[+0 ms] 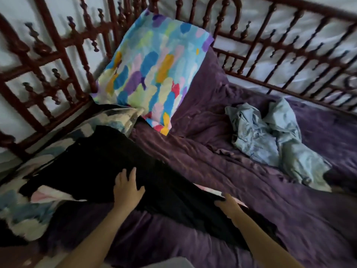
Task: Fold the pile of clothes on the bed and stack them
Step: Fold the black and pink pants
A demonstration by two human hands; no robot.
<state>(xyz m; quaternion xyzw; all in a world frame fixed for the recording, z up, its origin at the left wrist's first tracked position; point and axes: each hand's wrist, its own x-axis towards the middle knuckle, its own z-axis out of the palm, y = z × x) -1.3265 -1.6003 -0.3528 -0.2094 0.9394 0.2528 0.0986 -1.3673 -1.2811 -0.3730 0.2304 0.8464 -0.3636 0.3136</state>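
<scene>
on black garment (96, 161): left hand (126, 187) flat, right hand (227, 205) pinching edge.

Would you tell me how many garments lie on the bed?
2: a black garment spread at the near left, and a crumpled light-blue garment farther right. Others may be hidden beneath the black one.

Bedroom in a home. Bed (222, 161) w/ rumpled purple cover, dark red turned-spindle frame (58, 60) round it, bright multicolour pillow (154, 70) propped at the rails, patterned quilt (29, 206) at left, loose clothes (270, 136) lying on the bedding.
</scene>
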